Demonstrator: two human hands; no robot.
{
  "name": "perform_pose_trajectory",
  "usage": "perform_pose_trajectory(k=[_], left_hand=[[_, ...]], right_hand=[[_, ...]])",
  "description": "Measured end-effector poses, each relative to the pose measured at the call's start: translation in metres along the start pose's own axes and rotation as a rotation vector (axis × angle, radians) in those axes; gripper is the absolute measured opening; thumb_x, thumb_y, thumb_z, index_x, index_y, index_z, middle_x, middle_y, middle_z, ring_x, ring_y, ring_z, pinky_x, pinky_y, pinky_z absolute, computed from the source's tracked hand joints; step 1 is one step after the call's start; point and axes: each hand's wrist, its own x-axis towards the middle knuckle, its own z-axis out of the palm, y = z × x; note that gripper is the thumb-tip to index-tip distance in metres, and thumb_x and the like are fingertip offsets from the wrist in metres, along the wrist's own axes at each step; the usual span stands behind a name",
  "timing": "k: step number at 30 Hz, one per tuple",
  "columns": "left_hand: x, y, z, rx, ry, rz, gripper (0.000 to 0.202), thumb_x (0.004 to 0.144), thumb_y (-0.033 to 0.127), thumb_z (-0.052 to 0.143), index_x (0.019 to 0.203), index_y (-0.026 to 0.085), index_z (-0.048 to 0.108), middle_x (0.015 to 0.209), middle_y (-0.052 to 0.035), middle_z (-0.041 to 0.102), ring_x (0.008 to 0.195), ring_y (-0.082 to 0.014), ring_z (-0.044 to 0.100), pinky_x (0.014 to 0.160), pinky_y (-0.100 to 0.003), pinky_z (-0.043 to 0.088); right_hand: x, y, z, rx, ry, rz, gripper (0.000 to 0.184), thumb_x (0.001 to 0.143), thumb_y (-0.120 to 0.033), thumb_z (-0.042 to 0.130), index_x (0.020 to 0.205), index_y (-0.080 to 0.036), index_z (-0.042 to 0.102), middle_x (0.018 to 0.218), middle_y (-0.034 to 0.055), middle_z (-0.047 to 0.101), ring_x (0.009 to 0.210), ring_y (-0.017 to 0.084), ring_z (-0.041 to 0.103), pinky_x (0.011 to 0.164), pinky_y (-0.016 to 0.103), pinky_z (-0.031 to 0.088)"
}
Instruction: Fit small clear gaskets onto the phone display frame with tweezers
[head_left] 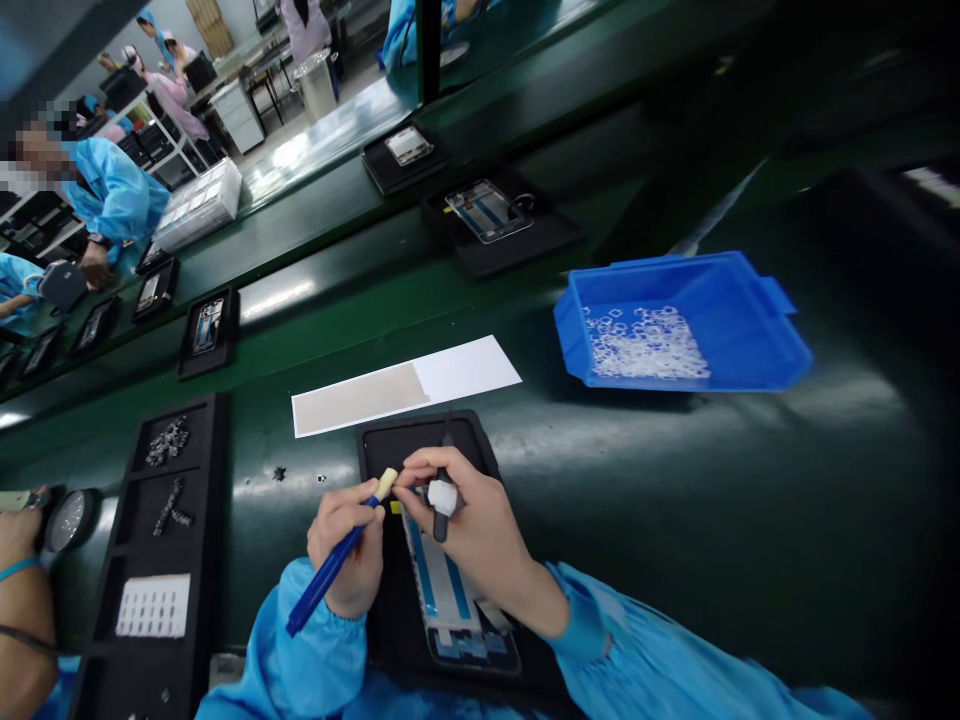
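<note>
My left hand (346, 550) is closed around a blue pen-like stick (324, 584) with a pale yellow tip (386, 484) pointing up and right. Thumb and index finger of my right hand (487, 530) pinch together beside that tip; whether they touch it I cannot tell. A dark slim tool (440, 528), which looks like tweezers, is also held in my right hand, with a white wad (442, 497) against it. Below both hands a phone frame (454, 590) with blue strips lies in a black tray (386, 625), partly hidden by my right hand.
A blue bin (750, 330) holds many small white rings. Behind the tray lies a white and beige strip (360, 400). A black compartment tray (206, 480) with small parts stands left, beside another person's arm (22, 570). More phone trays (517, 250) line the bench.
</note>
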Motion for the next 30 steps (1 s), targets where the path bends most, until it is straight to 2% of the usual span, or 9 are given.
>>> perform_pose_trajectory(k=[3,6,9,11,14,17,20,30], left_hand=[[0.003,0.001,0.001,-0.068,0.009,-0.064,0.017,0.085,0.009,0.066,0.091,0.024,0.059,0.092,-0.0015,0.075,0.084,-0.0182,0.074,0.074,-0.032,0.06],[0.007,0.001,-0.001,-0.084,-0.007,-0.223,0.017,0.085,0.012,0.068,0.094,0.022,0.057,0.092,-0.0032,0.075,0.087,-0.0196,0.074,0.079,-0.035,0.06],[0.012,-0.002,-0.003,-0.043,-0.13,-0.41,0.021,0.083,0.018,0.072,0.097,0.021,0.056,0.093,-0.0061,0.076,0.092,-0.0223,0.073,0.084,-0.038,0.058],[0.018,-0.003,-0.002,-0.022,-0.24,-0.466,0.022,0.084,0.021,0.072,0.098,0.02,0.056,0.094,-0.0065,0.075,0.093,-0.0228,0.073,0.084,-0.038,0.057],[0.025,-0.005,0.002,-0.005,-0.392,-0.454,0.018,0.085,0.022,0.071,0.097,0.021,0.058,0.095,-0.0061,0.075,0.094,-0.0224,0.072,0.083,-0.037,0.057],[0.029,-0.005,0.007,0.026,-0.483,-0.425,0.016,0.084,0.022,0.072,0.096,0.021,0.061,0.095,-0.0056,0.074,0.093,-0.022,0.072,0.085,-0.036,0.056],[0.03,-0.005,0.01,0.055,-0.503,-0.414,0.016,0.084,0.022,0.072,0.096,0.022,0.061,0.096,-0.0056,0.074,0.094,-0.0222,0.071,0.087,-0.037,0.055],[0.032,-0.002,0.018,0.136,-0.559,-0.27,0.015,0.086,0.019,0.069,0.097,0.022,0.059,0.097,-0.0052,0.074,0.094,-0.0218,0.071,0.085,-0.037,0.055]], right_hand=[[-0.004,-0.001,-0.009,-0.089,-0.031,-0.078,0.01,0.088,-0.018,0.06,0.096,-0.025,0.061,0.087,0.0015,0.069,0.076,0.019,0.067,0.068,0.031,0.054],[-0.003,0.005,-0.025,-0.228,-0.009,-0.114,0.007,0.09,-0.019,0.059,0.093,-0.025,0.061,0.086,0.0018,0.07,0.075,0.021,0.065,0.069,0.035,0.051],[0.003,0.019,-0.044,-0.358,0.008,-0.097,0.009,0.091,-0.02,0.056,0.098,-0.025,0.059,0.091,0.0029,0.071,0.082,0.024,0.066,0.085,0.045,0.049],[0.007,0.028,-0.054,-0.407,-0.029,-0.087,0.014,0.091,-0.017,0.051,0.1,-0.025,0.058,0.095,0.0027,0.071,0.085,0.024,0.066,0.099,0.054,0.041],[0.01,0.038,-0.063,-0.392,-0.118,-0.07,0.022,0.088,-0.01,0.048,0.101,-0.025,0.057,0.096,0.002,0.071,0.089,0.024,0.066,0.107,0.06,0.033],[0.011,0.042,-0.066,-0.338,-0.186,-0.069,0.031,0.082,-0.004,0.048,0.103,-0.026,0.056,0.094,0.0014,0.071,0.092,0.025,0.064,0.106,0.06,0.035],[0.011,0.041,-0.066,-0.314,-0.219,-0.085,0.04,0.078,0.002,0.047,0.105,-0.026,0.056,0.092,0.0013,0.071,0.095,0.026,0.061,0.105,0.058,0.037],[0.011,0.037,-0.066,-0.28,-0.268,-0.056,0.044,0.075,0.008,0.047,0.104,-0.025,0.055,0.09,0.0002,0.068,0.095,0.025,0.058,0.107,0.056,0.034]])
